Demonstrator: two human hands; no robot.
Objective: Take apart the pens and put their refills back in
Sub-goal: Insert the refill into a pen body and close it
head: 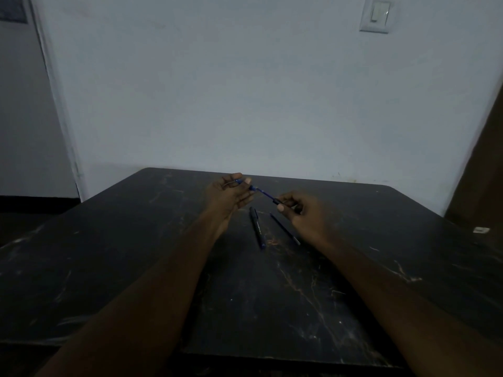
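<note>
A blue pen (260,191) is held in the air above the far part of the dark table (136,254), slanting down to the right. My left hand (230,195) pinches its upper end between thumb and fingers. My right hand (298,210) grips its lower, dark end. Below the hands a dark capped pen (257,227) lies on the table, pointing toward me. Just right of it lies a thin dark refill or pen part (284,228), partly under my right hand.
A small white object (481,230) rests near the table's right edge. A pale wall stands right behind the table's far edge, with a light switch (378,14) high up. A brown door or panel (484,170) is at the right.
</note>
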